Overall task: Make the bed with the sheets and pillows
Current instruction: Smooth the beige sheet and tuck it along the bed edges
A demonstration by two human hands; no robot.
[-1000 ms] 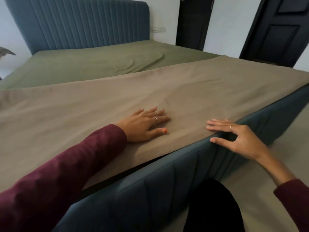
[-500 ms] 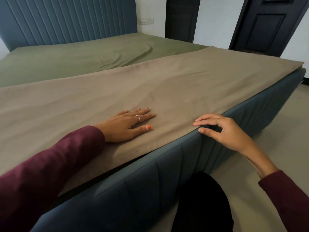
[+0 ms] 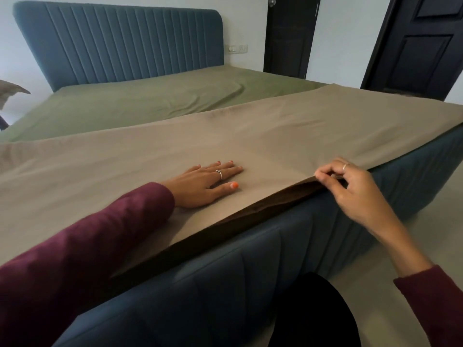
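Now pinching and lifting the tan sheet (image 3: 250, 136) hem at the bed's foot edge: right hand (image 3: 355, 189), earlier hovering spread. Left hand (image 3: 203, 184) flat, pressing just inboard; hem running along that edge.

The top sheet (image 3: 250, 136) is plain taupe, its lifted edge showing a dark brown underside. The fitted sheet (image 3: 150, 98) beneath is plain olive green. The headboard (image 3: 120, 43) is teal blue with vertical channel ribs, and the bed frame (image 3: 250, 271) matches it. Both sleeves (image 3: 82, 246) are maroon. The left hand (image 3: 203, 184) has orange-painted nails and a silver ring. The doors (image 3: 416, 46) are near black, the wall (image 3: 335, 33) white.
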